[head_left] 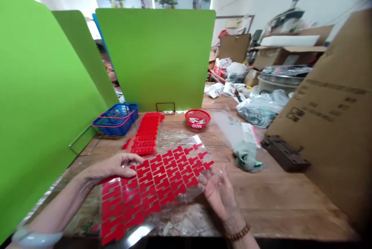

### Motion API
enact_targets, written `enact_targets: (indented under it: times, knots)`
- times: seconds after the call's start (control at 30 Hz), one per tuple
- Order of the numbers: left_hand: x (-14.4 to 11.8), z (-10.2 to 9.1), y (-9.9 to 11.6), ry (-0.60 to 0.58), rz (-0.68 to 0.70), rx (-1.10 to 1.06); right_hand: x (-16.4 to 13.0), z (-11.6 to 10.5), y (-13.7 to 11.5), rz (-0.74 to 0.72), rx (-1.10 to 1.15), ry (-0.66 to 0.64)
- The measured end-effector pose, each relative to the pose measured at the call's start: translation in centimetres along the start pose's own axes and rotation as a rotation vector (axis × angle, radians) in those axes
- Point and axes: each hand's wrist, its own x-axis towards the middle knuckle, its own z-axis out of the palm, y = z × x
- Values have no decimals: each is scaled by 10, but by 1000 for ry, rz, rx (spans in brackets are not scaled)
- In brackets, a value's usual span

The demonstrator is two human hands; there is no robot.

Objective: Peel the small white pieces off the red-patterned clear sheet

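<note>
A clear plastic sheet with rows of red die-cut stickers [157,179] lies slanted in front of me, its near left corner reaching the table's front edge. My left hand [123,165] is at the sheet's far left edge, its thumb on top and its fingers curled at the rim, gripping it. At the right edge, my right hand [216,191] is turned palm up with the fingers loosely bent and apart, fingertips by the clear margin. Just beyond the sheet lies a stack of similar red sticker pieces [147,132].
A blue basket [114,121] stands back left, and a red basket [198,119] with small white pieces at back centre. Green partitions [162,59] close off the left and back. To the right are a greenish cloth [247,158], a dark brown block [285,154] and a cardboard sheet [328,125].
</note>
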Motion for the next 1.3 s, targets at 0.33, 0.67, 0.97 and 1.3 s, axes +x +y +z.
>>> enact_targets:
  times: [0.33,0.67,0.97,1.3]
  knots:
    - [122,63,-18,-420,204,597,-29,-89,-22,-185,-902,459]
    - [113,88,-26,-28,323,881,-26,-98,-32,-391,-1653,490]
    - [62,176,-49,96,656,721,18,-106,-102,-927,-2027,796]
    - [50,214,-54,270,713,695,95,-114,-163,-748,-2352,468]
